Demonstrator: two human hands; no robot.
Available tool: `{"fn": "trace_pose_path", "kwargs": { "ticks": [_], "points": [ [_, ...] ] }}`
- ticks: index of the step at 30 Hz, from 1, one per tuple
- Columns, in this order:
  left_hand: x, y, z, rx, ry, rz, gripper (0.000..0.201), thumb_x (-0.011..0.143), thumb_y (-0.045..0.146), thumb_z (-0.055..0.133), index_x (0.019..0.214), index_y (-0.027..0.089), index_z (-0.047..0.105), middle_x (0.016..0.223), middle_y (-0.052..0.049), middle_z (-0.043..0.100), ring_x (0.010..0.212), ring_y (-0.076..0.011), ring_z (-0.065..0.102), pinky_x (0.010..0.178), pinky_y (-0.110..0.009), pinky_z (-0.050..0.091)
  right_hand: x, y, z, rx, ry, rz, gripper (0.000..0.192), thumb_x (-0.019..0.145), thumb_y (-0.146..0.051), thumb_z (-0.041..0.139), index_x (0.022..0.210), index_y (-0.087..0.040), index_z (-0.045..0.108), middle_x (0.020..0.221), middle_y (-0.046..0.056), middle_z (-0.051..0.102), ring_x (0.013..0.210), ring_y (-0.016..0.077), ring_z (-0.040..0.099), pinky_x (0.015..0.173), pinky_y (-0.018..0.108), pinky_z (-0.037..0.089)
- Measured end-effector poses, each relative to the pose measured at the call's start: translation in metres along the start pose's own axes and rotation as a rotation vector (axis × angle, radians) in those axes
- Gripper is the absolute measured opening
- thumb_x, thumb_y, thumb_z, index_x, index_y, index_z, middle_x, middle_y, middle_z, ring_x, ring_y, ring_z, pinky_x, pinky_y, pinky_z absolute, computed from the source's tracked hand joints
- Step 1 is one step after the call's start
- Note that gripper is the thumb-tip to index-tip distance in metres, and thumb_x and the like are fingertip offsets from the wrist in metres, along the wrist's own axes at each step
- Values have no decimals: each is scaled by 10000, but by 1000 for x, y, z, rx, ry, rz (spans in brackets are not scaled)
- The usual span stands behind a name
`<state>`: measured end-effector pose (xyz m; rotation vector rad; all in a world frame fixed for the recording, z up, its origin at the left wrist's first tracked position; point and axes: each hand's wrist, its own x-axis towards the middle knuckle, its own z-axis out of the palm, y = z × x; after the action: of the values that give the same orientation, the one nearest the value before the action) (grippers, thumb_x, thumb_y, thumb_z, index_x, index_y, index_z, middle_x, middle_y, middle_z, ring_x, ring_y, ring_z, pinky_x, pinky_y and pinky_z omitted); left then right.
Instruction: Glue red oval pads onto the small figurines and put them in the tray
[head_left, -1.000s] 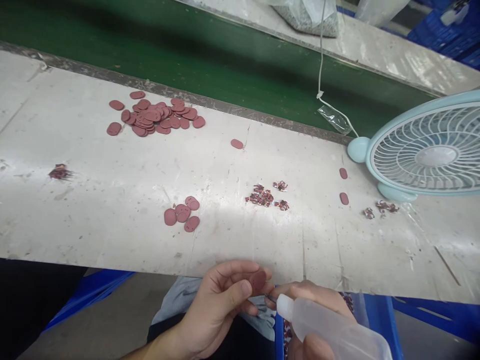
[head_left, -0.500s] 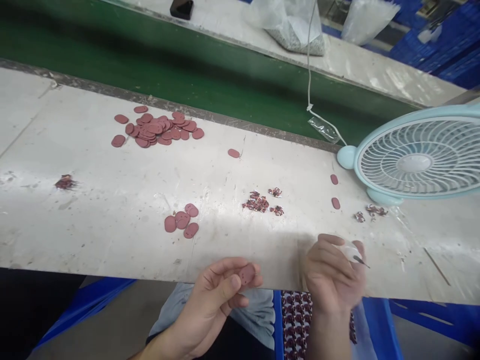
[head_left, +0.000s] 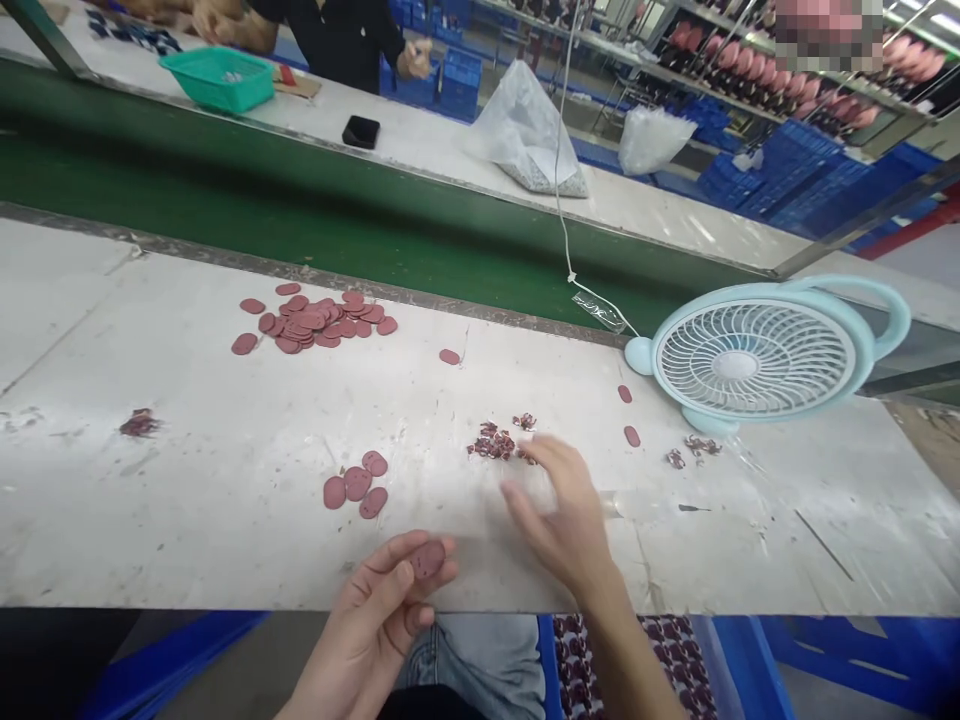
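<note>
A reddish-brown oval rubber disc (head_left: pixel 428 558) is sitting pinched between the thumb and fingertips of the left hand (head_left: pixel 375 625), just off the near edge of the worn white worktable (head_left: pixel 187 480). Beyond that disc and to its right, the right hand (head_left: pixel 562 510) is reaching with fingers spread wide and empty, nearly touching the small heap of dark red patterned trimmings (head_left: pixel 495 443), which is lying just past its fingertips.

Bright, even light falls from overhead, and the pale counter (head_left: pixel 187 480) glares softly in front of me with only faint shadows. My right hand (head_left: pixel 562 515) is smeared by motion blur; my left hand (head_left: pixel 382 610) is sharper. Straight edges bow and tilt toward the corners. The far racks look soft, with one pixelated patch top right.
</note>
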<state>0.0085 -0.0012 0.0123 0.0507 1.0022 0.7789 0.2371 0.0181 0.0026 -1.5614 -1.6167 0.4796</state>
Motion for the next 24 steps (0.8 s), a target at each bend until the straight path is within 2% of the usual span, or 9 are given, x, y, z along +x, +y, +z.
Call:
{"fn": "trace_pose_path", "kwargs": {
  "ticks": [2, 3, 6, 12, 14, 16, 18, 21, 24],
  "points": [
    [-3, 0, 0, -1, -13, 6, 382, 690, 288, 930, 1010, 187, 748, 1128, -112, 781, 948, -218, 756, 589, -167, 560, 18, 9, 9, -187, -119, -32, 542, 896, -425, 718, 1387, -235, 589, 1520, 158, 501, 1486, 433, 306, 1195, 686, 238],
    [-5, 1, -1, 0, -22, 9, 380, 688, 293, 932, 1005, 188, 751, 1120, -114, 783, 933, -215, 756, 588, -168, 555, 23, 12, 14, -263, -177, -47, 606, 888, -456, 719, 1430, -235, 558, 1578, 155, 443, 1515, 452, 236, 1205, 703, 186],
    [-8, 1, -4, 12, -39, 15, 373, 688, 309, 930, 998, 189, 762, 1109, -118, 784, 889, -208, 749, 585, -176, 547, 18, 14, 28, -428, -305, -67, 670, 929, -488, 653, 1517, -228, 465, 1645, 159, 345, 1527, 465, 201, 1197, 702, 212],
    [-7, 1, -15, 31, -52, 23, 337, 720, 320, 907, 997, 183, 774, 1119, -111, 769, 820, -179, 720, 603, -200, 562, -28, -14, 34, -593, -398, -33, 701, 1001, -485, 521, 1601, -195, 301, 1692, 171, 212, 1545, 470, 116, 1156, 700, 313],
    [-7, 1, -18, 47, -59, 19, 338, 726, 337, 900, 997, 180, 775, 1113, -115, 766, 810, -179, 711, 606, -208, 564, -32, -16, 27, -589, -344, -26, 674, 1003, -455, 528, 1586, -183, 325, 1668, 173, 274, 1535, 454, 167, 1149, 677, 348],
    [-7, 1, -20, 64, -65, 16, 337, 733, 346, 894, 999, 175, 775, 1113, -126, 763, 805, -173, 697, 607, -208, 560, -29, -10, 17, -565, -222, -7, 551, 1012, -388, 522, 1497, -135, 454, 1542, 208, 452, 1448, 419, 358, 1117, 620, 413],
    [-8, 1, -20, 74, -69, 13, 330, 743, 348, 886, 1002, 176, 776, 1119, -131, 759, 799, -167, 682, 607, -209, 554, -21, 1, 5, -555, -132, 20, 381, 1021, -316, 505, 1327, -111, 603, 1305, 202, 622, 1234, 353, 562, 1028, 536, 498],
    [-8, 0, -17, 83, -76, 4, 328, 742, 349, 886, 1001, 180, 778, 1114, -128, 757, 796, -167, 670, 605, -213, 551, -6, 18, -6, -558, -147, 39, 239, 1012, -251, 517, 1118, -148, 705, 1038, 125, 703, 981, 277, 654, 882, 436, 552],
    [-9, -2, -14, 84, -101, -11, 332, 736, 348, 892, 998, 177, 780, 1116, -134, 753, 789, -166, 663, 606, -215, 547, 5, 23, -9, -566, -194, 42, 205, 1000, -231, 540, 1045, -177, 733, 959, 86, 720, 930, 258, 672, 841, 398, 549]
  ]
}}
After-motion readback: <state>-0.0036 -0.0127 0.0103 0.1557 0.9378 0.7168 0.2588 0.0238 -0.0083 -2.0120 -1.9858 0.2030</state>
